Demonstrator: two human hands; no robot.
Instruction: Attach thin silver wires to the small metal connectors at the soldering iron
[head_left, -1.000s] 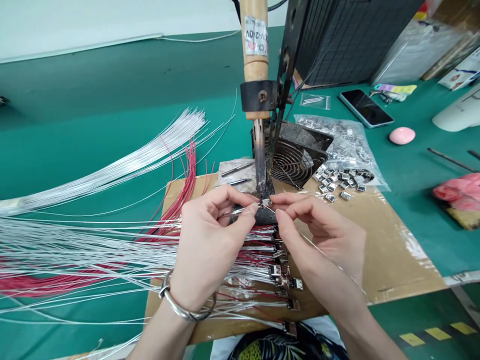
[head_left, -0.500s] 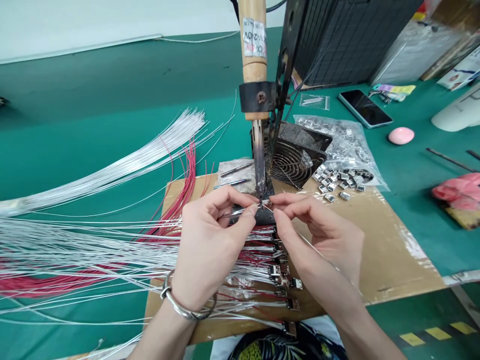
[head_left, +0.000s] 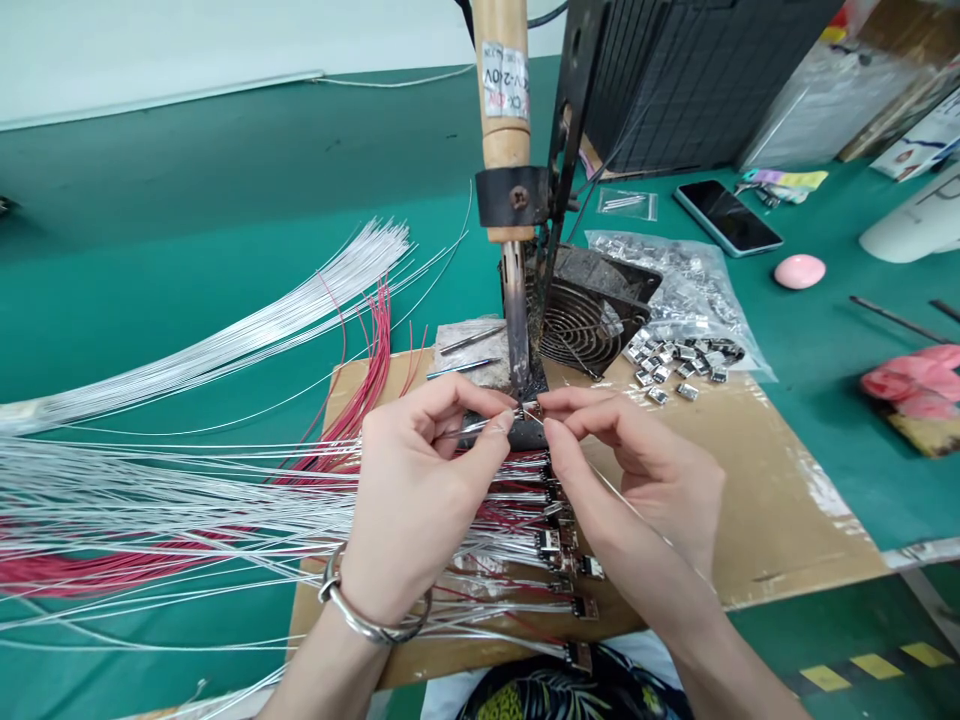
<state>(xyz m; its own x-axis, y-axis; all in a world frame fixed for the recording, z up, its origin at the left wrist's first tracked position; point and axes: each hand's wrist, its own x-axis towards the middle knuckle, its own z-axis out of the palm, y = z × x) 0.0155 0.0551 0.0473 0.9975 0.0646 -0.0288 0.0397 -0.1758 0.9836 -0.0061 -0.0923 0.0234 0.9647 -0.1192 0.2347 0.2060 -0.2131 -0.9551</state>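
My left hand (head_left: 420, 490) is closed in a pinch on a thin white wire (head_left: 450, 434), its fingertips just below the soldering iron (head_left: 517, 310). The iron hangs tip down, clamped upright by its wooden handle. Opposite it, my right hand (head_left: 637, 470) is also closed, thumb and forefinger gripping a thin strand of solder wire (head_left: 611, 485) that trails back over the wrist. A tiny connector board (head_left: 532, 409) shows between both sets of fingertips, close to the iron's tip; the fingers partly cover it. I cannot tell whether the tip touches it.
Finished-looking wired connectors (head_left: 551, 545) lie in rows below my hands on the cardboard (head_left: 780, 500). White wire bundles (head_left: 300, 310) and red wires (head_left: 379, 350) spread left. Behind stand a small fan (head_left: 592, 325) and metal bracket (head_left: 566, 130). Loose connectors (head_left: 686, 355) and a phone (head_left: 727, 217) lie right.
Both hands hold nearly the same pose at the iron's tip. The whole view has shifted very slightly; nothing has been let go or picked up.
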